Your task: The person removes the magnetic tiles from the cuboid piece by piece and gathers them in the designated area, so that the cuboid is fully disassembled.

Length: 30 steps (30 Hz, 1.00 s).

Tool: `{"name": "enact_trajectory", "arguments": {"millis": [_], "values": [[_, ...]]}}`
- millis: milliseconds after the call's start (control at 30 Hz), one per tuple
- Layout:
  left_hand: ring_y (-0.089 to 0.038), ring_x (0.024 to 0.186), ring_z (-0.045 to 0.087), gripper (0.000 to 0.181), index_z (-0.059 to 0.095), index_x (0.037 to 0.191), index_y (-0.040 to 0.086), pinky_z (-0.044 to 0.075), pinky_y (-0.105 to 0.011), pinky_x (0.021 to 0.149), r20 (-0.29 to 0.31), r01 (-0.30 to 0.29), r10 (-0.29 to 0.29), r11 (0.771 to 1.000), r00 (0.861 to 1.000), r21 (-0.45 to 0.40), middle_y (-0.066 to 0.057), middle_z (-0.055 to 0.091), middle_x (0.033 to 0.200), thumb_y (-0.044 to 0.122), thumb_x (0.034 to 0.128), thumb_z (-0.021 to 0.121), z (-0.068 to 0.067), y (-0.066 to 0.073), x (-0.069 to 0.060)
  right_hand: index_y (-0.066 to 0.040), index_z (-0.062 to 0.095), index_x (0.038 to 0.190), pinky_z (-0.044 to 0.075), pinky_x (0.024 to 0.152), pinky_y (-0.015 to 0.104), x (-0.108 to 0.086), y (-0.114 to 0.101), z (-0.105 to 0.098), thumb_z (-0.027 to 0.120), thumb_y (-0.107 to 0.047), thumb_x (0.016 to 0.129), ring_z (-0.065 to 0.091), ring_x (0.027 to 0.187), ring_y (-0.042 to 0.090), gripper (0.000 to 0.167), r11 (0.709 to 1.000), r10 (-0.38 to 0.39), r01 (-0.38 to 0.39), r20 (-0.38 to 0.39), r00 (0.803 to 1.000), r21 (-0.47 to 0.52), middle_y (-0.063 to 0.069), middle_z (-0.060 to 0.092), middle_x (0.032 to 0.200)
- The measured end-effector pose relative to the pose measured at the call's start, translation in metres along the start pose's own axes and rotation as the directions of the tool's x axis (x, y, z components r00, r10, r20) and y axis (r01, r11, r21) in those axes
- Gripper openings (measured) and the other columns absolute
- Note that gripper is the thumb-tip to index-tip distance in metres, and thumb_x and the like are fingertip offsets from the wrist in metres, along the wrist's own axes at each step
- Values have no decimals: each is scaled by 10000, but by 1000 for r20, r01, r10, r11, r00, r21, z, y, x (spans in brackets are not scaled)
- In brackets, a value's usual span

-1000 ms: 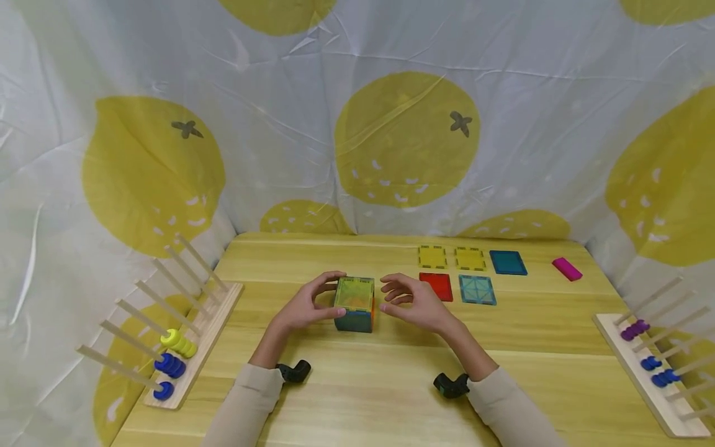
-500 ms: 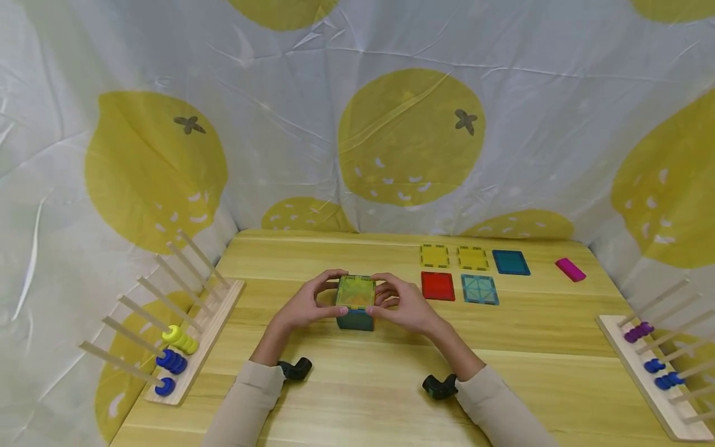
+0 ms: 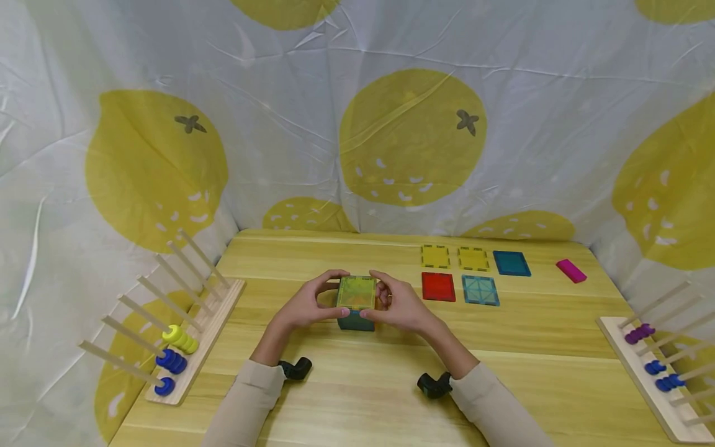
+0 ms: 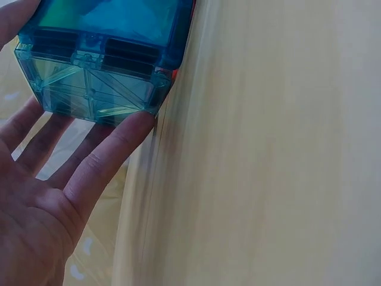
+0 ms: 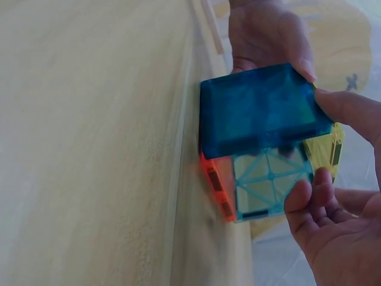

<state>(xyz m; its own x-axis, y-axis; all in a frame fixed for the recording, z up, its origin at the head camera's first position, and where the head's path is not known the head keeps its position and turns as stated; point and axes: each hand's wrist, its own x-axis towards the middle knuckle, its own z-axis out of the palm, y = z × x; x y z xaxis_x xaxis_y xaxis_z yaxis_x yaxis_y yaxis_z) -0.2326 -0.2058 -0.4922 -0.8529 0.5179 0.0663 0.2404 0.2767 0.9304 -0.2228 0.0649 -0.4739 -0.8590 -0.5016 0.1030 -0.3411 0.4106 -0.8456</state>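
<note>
A cube of translucent magnetic tiles (image 3: 356, 304) stands on the table before me, yellow on top and dark blue in front. My left hand (image 3: 307, 304) grips its left side, thumb on the front upper edge and fingers spread over the light-blue patterned tile (image 4: 89, 89). My right hand (image 3: 404, 304) pinches the yellow top's right part, thumb at the front edge and index finger at the back. Its other fingers curl beside the right side. In the right wrist view, the dark-blue tile (image 5: 262, 110) faces the camera, with a red tile (image 5: 219, 185) at the bottom.
Right of the hands lie two yellow tiles (image 3: 435, 256), a dark-blue tile (image 3: 511, 263), a red tile (image 3: 438, 287) and a light-blue tile (image 3: 480, 290). Farther right is a magenta block (image 3: 571, 270). Peg racks with rings stand left (image 3: 220, 323) and right (image 3: 631, 372).
My right hand has moved left from beside the cube and taken hold of its top right part. The left hand has kept its grip, and the cube stays in place.
</note>
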Motion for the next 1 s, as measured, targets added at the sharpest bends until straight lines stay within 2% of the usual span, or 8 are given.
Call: {"name": "enact_trajectory", "arguments": {"millis": [133, 267, 433, 633, 833, 1000], "values": [[-407, 1467, 413, 707, 467, 1502, 273, 630, -414, 856, 5, 5, -5, 1000, 1000, -10, -30, 433, 1578, 184, 897, 823, 0, 0, 2, -89, 475, 1523, 435, 673, 244, 4, -3, -1, 889, -389, 813, 486, 731, 120, 875, 999, 24, -24, -15, 1000, -23, 23, 569, 922], [-410, 1463, 417, 715, 465, 1502, 277, 633, -399, 843, 5, 1, -1, 1000, 1000, -10, -26, 431, 1574, 189, 892, 828, 0, 1, 3, -120, 602, 1397, 430, 629, 243, 6, -4, -2, 932, -409, 749, 490, 703, 132, 782, 999, 27, -29, -75, 997, -25, 68, 598, 904], [-424, 1457, 420, 735, 462, 1506, 260, 635, -400, 832, 22, 7, -7, 1000, 1000, -14, -26, 434, 1572, 189, 880, 839, 1, 1, 2, -159, 684, 1252, 425, 657, 241, 6, 2, -2, 973, -388, 687, 476, 742, 147, 675, 1000, -11, 8, -130, 991, -30, 111, 567, 948], [-412, 1457, 429, 735, 469, 1496, 281, 633, -400, 845, 24, 11, -11, 1000, 1000, -18, -14, 444, 1570, 182, 873, 847, 3, 1, 1, -175, 720, 1210, 400, 628, 240, 1, 6, -7, 980, -382, 666, 464, 782, 225, 637, 997, -78, 71, -194, 978, -39, 112, 495, 946], [-408, 1455, 433, 741, 466, 1502, 281, 629, -397, 862, 24, 10, -10, 1000, 1000, 0, -2, 427, 1589, 192, 873, 848, 2, 0, 0, -214, 734, 1214, 381, 572, 238, -8, 8, -28, 979, -357, 679, 477, 768, 331, 605, 997, -78, 79, -230, 970, -5, 115, 515, 1000], [-404, 1456, 434, 751, 455, 1518, 261, 623, -385, 882, 22, 5, -6, 1000, 1000, 31, 6, 418, 1602, 220, 877, 845, 2, 0, 0, -241, 715, 1245, 425, 611, 271, -23, 19, -56, 964, -375, 704, 495, 802, 300, 611, 998, -56, 44, -258, 964, -49, 90, 549, 1079]]}}
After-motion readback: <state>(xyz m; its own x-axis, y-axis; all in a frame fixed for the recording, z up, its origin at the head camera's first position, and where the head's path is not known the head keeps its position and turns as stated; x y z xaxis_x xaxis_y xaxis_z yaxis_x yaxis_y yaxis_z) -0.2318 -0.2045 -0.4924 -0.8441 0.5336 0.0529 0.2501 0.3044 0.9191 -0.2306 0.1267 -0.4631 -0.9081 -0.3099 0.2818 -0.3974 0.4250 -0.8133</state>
